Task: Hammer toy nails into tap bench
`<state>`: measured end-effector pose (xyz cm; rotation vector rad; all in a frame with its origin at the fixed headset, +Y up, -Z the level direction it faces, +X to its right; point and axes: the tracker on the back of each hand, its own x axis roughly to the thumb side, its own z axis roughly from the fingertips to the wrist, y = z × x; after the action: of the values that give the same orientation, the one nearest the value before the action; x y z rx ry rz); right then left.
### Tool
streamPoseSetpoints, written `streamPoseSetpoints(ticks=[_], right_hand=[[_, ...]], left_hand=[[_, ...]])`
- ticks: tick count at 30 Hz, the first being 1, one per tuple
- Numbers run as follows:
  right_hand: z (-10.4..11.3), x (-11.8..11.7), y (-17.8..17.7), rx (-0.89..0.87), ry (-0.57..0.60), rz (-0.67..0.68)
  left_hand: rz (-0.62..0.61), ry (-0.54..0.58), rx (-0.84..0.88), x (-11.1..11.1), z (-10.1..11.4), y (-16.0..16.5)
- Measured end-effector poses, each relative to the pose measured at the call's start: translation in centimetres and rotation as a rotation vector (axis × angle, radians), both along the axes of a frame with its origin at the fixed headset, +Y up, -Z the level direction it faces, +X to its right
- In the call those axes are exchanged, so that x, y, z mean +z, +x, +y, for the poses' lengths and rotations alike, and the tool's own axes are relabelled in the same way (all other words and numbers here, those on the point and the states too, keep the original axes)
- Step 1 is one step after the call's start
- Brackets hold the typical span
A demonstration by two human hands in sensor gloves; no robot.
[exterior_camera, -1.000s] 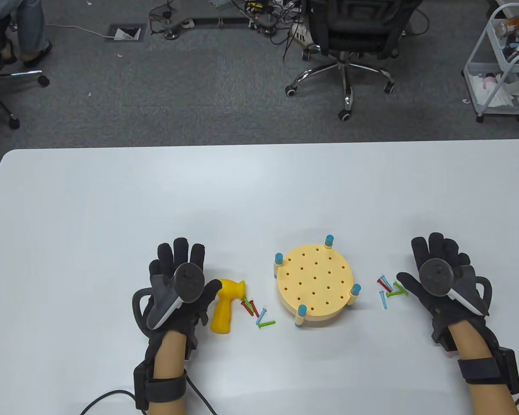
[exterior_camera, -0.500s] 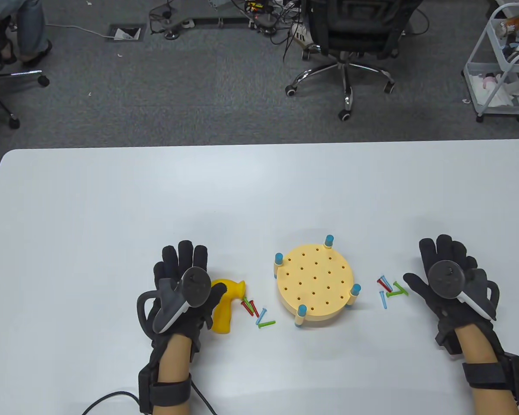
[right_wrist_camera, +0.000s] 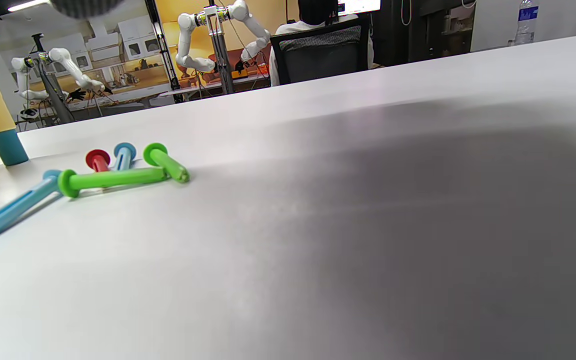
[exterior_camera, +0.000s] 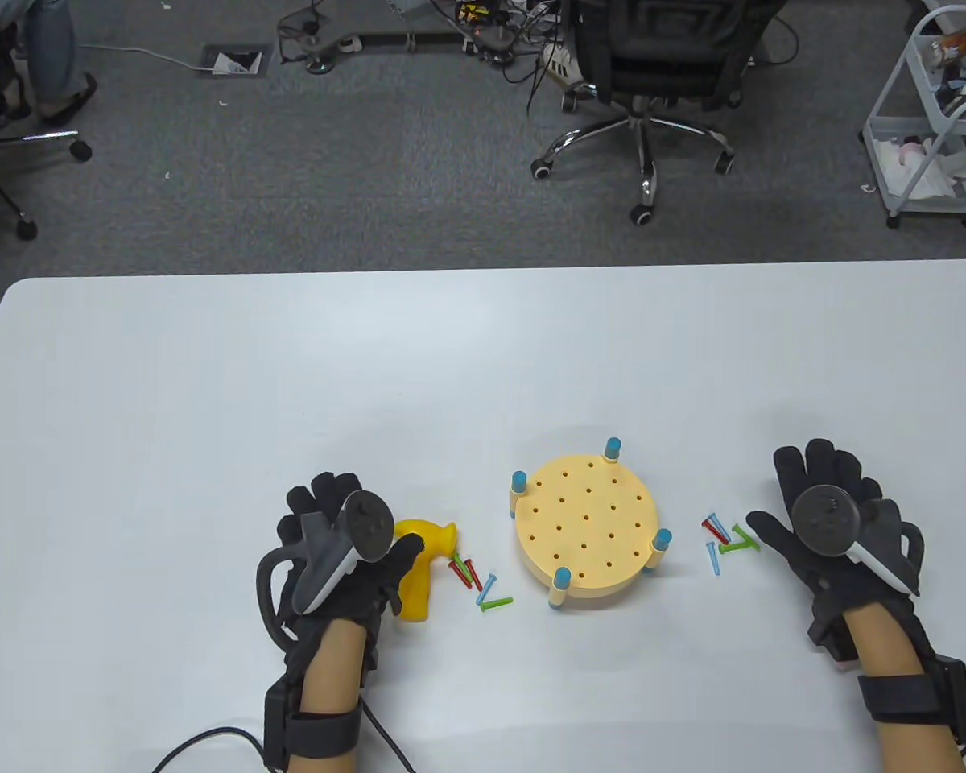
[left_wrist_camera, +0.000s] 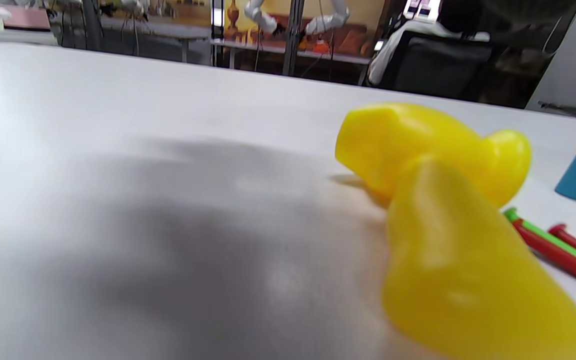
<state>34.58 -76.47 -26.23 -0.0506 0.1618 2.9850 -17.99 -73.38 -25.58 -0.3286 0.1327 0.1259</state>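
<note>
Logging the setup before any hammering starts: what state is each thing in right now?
tap bench: standing on the table, every hole empty.
yellow hammer: lying on the table, not lifted.
left nail pile: loose, beside the hammer.
right nail pile: loose on the table.
left hand: over the hammer's handle, grip unclear.
right hand: fingers spread, holding nothing.

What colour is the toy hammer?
Yellow. The hammer shows best in the left wrist view.

Office chair (exterior_camera: 644, 72), white cart (exterior_camera: 934, 121) beyond white table (exterior_camera: 209, 386).
</note>
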Motion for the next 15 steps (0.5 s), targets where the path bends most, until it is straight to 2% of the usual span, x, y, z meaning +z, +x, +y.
streamPoseSetpoints(ticks=[6, 12, 15], right_hand=[[-0.1, 0.0, -0.2, 0.005, -0.014, 0.011], [-0.2, 0.0, -0.4, 0.008, -0.026, 0.019], [-0.3, -0.1, -0.4, 0.004, -0.025, 0.020]], left_hand=[[-0.025, -0.167, -0.095, 0.2, -0.9, 2.3], [-0.051, -0.217, -0.198, 0.4, -2.4, 4.7], [-0.066, -0.262, -0.215, 0.0, -3.8, 5.3]])
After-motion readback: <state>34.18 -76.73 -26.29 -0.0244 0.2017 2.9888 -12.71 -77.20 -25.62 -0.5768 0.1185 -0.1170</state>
